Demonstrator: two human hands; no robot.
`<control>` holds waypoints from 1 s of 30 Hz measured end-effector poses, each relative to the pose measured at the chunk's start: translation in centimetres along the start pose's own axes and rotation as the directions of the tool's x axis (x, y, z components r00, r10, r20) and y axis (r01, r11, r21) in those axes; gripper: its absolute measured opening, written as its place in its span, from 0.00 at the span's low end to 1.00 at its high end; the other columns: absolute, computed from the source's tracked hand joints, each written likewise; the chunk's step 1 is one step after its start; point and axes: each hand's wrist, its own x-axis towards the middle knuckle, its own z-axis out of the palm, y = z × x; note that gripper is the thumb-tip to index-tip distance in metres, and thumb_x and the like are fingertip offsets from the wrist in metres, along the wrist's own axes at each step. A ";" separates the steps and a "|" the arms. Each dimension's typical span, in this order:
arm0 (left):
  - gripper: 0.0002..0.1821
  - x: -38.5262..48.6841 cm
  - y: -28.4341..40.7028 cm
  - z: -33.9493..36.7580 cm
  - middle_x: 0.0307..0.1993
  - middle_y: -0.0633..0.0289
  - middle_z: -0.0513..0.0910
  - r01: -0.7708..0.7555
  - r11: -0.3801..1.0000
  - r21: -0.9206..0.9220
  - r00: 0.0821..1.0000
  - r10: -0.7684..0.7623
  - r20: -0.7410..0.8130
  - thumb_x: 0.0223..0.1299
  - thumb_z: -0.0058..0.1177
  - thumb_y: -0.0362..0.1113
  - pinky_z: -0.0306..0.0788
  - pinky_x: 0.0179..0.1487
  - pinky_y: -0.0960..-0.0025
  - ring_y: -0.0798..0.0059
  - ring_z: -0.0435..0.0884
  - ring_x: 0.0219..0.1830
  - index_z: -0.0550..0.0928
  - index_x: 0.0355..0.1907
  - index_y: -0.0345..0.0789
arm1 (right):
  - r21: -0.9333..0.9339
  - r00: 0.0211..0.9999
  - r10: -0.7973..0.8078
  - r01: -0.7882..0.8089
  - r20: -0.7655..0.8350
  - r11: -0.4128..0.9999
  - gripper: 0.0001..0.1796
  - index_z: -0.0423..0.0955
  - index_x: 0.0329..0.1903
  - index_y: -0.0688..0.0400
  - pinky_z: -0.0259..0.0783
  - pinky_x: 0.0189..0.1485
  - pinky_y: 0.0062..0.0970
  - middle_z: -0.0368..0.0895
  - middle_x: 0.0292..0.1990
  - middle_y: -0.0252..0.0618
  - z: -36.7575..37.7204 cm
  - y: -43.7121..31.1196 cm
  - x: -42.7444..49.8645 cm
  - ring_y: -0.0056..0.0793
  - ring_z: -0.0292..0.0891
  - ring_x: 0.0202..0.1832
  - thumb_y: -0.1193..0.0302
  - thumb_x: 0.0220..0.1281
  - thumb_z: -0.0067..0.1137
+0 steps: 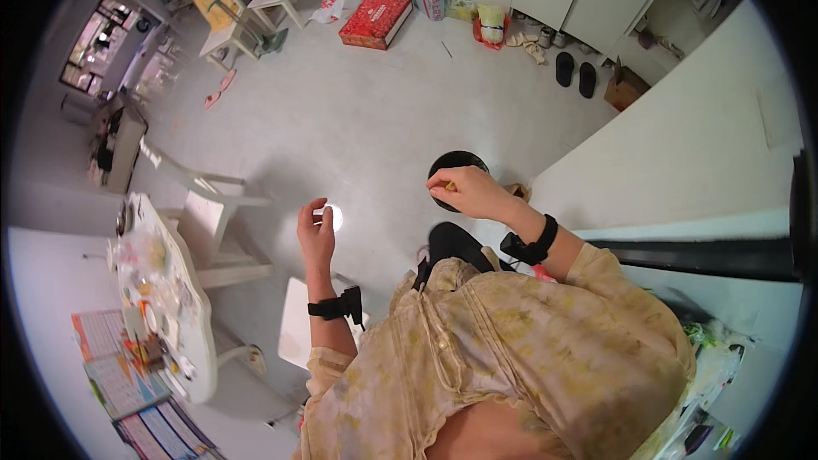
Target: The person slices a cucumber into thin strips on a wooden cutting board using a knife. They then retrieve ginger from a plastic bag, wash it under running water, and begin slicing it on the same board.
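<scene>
My right hand (470, 191) is closed on a small yellow thing (450, 186); the fingers hide most of it, so I cannot tell what it is. Below that hand stands a round black bin (457, 160) on the floor, partly covered by the hand. My left hand (316, 233) is raised over the grey floor to the left, fingers apart and bent, with nothing visible in it. A bright round light patch shows on the floor just behind its fingertips. Each forearm wears a black strap with a small device.
At left, a white chair (203, 223) stands beside a cluttered white table (201, 332). A white stool (300, 326) is below my left forearm. A white door panel (671, 121) slants in from the right. Farther off lie a red box (376, 19) and black slippers (565, 69).
</scene>
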 end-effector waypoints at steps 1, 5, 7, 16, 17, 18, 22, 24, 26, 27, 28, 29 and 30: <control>0.11 2.7 0.5 0.3 0.46 0.61 0.81 0.013 0.999 0.033 0.999 -0.014 0.042 0.65 0.57 0.31 0.76 0.39 0.71 0.74 0.81 0.36 0.82 0.48 0.34 | 0.051 1.000 -0.008 0.009 -0.021 0.999 0.14 0.82 0.48 0.58 0.77 0.44 0.30 0.88 0.38 0.42 -0.3 -0.1 2.4 0.34 0.84 0.38 0.63 0.67 0.59; 0.13 13.5 0.9 2.2 0.48 0.61 0.80 -0.053 0.998 0.037 0.986 0.047 0.159 0.65 0.59 0.31 0.76 0.38 0.72 0.76 0.80 0.34 0.82 0.51 0.34 | 0.234 0.999 0.023 -0.012 -0.043 0.972 0.14 0.83 0.45 0.58 0.76 0.42 0.33 0.88 0.36 0.41 -1.1 0.0 12.5 0.36 0.84 0.36 0.62 0.67 0.59; 0.13 18.4 0.0 2.4 0.48 0.61 0.80 -0.063 0.998 0.022 0.978 0.057 0.203 0.65 0.59 0.31 0.76 0.38 0.72 0.76 0.80 0.34 0.82 0.51 0.34 | 0.278 0.999 0.020 -0.012 -0.025 0.961 0.14 0.83 0.44 0.58 0.75 0.41 0.33 0.88 0.35 0.41 -1.1 0.3 18.2 0.36 0.83 0.35 0.62 0.67 0.59; 0.15 45.1 -4.5 3.0 0.48 0.61 0.82 0.019 0.981 0.191 0.980 -0.056 0.193 0.66 0.58 0.32 0.73 0.37 0.75 0.80 0.77 0.34 0.82 0.53 0.31 | 0.135 0.996 -0.067 0.075 -0.062 0.988 0.14 0.81 0.45 0.60 0.76 0.40 0.32 0.87 0.35 0.41 -8.8 2.9 44.0 0.33 0.84 0.36 0.62 0.70 0.57; 0.15 47.4 -5.0 3.4 0.48 0.60 0.82 -0.018 0.986 0.168 0.979 -0.017 0.201 0.65 0.58 0.33 0.73 0.38 0.75 0.79 0.77 0.34 0.82 0.53 0.31 | 0.139 0.998 -0.044 0.049 -0.039 0.989 0.14 0.81 0.45 0.59 0.76 0.41 0.32 0.87 0.36 0.41 -9.7 3.0 46.2 0.34 0.84 0.36 0.62 0.70 0.57; 0.16 49.8 -5.3 4.0 0.47 0.61 0.82 0.026 0.986 0.166 0.977 -0.060 0.203 0.65 0.59 0.34 0.73 0.38 0.73 0.79 0.77 0.33 0.82 0.53 0.32 | 0.138 0.998 -0.044 0.048 -0.034 0.989 0.14 0.82 0.45 0.59 0.76 0.41 0.33 0.87 0.36 0.41 -11.0 3.3 48.5 0.35 0.84 0.37 0.62 0.70 0.57; 0.16 59.9 -6.7 7.2 0.46 0.60 0.84 0.129 0.967 0.221 0.950 -0.184 0.251 0.65 0.59 0.35 0.74 0.39 0.71 0.77 0.79 0.34 0.82 0.53 0.32 | 0.247 0.997 0.036 -0.018 -0.071 0.969 0.14 0.83 0.43 0.55 0.77 0.43 0.36 0.87 0.37 0.40 -14.6 5.6 55.3 0.39 0.84 0.40 0.59 0.67 0.57; 0.16 66.7 -7.2 9.8 0.47 0.59 0.84 0.020 0.963 0.270 0.939 -0.111 0.325 0.65 0.59 0.35 0.75 0.39 0.71 0.76 0.80 0.34 0.82 0.53 0.32 | 0.231 0.984 0.114 -0.081 -0.134 0.970 0.14 0.82 0.44 0.56 0.77 0.42 0.35 0.87 0.37 0.40 -16.9 8.4 58.4 0.39 0.84 0.39 0.60 0.67 0.57; 0.17 72.2 -7.4 13.1 0.47 0.58 0.84 0.006 0.969 0.248 0.923 -0.101 0.372 0.64 0.59 0.35 0.75 0.39 0.70 0.75 0.81 0.35 0.82 0.54 0.32 | 0.313 0.963 0.223 -0.169 -0.148 0.935 0.14 0.82 0.45 0.56 0.76 0.41 0.34 0.88 0.37 0.40 -18.8 11.1 60.2 0.39 0.84 0.38 0.60 0.67 0.58; 0.17 75.2 -7.0 15.8 0.47 0.58 0.84 -0.035 0.973 0.227 0.903 -0.066 0.425 0.64 0.59 0.36 0.76 0.39 0.70 0.75 0.82 0.35 0.82 0.54 0.32 | 0.276 0.952 0.239 -0.182 -0.190 0.944 0.15 0.83 0.45 0.56 0.76 0.41 0.33 0.88 0.37 0.40 -20.1 12.5 61.1 0.39 0.84 0.38 0.59 0.66 0.58; 0.18 77.8 -6.4 18.5 0.47 0.57 0.85 -0.057 0.979 0.196 0.881 -0.043 0.472 0.64 0.60 0.36 0.76 0.39 0.70 0.74 0.82 0.36 0.82 0.54 0.32 | 0.248 0.936 0.274 -0.218 -0.219 0.944 0.15 0.82 0.45 0.56 0.75 0.41 0.34 0.88 0.37 0.40 -21.2 13.6 61.5 0.39 0.84 0.38 0.60 0.66 0.58; 0.18 80.5 -5.7 21.6 0.47 0.57 0.85 -0.065 0.987 0.150 0.856 -0.023 0.516 0.64 0.60 0.37 0.76 0.40 0.70 0.74 0.82 0.36 0.82 0.54 0.32 | 0.221 0.917 0.318 -0.267 -0.240 0.938 0.15 0.82 0.45 0.56 0.75 0.41 0.34 0.88 0.37 0.40 -22.5 14.8 62.1 0.39 0.84 0.38 0.60 0.66 0.59; 0.18 83.0 -4.8 25.2 0.46 0.56 0.85 -0.112 0.982 0.150 0.816 0.005 0.578 0.63 0.60 0.38 0.77 0.41 0.70 0.72 0.83 0.36 0.82 0.54 0.31 | 0.246 0.893 0.356 -0.292 -0.276 0.924 0.15 0.82 0.45 0.56 0.75 0.41 0.34 0.88 0.38 0.40 -23.7 16.1 62.7 0.39 0.84 0.39 0.60 0.65 0.59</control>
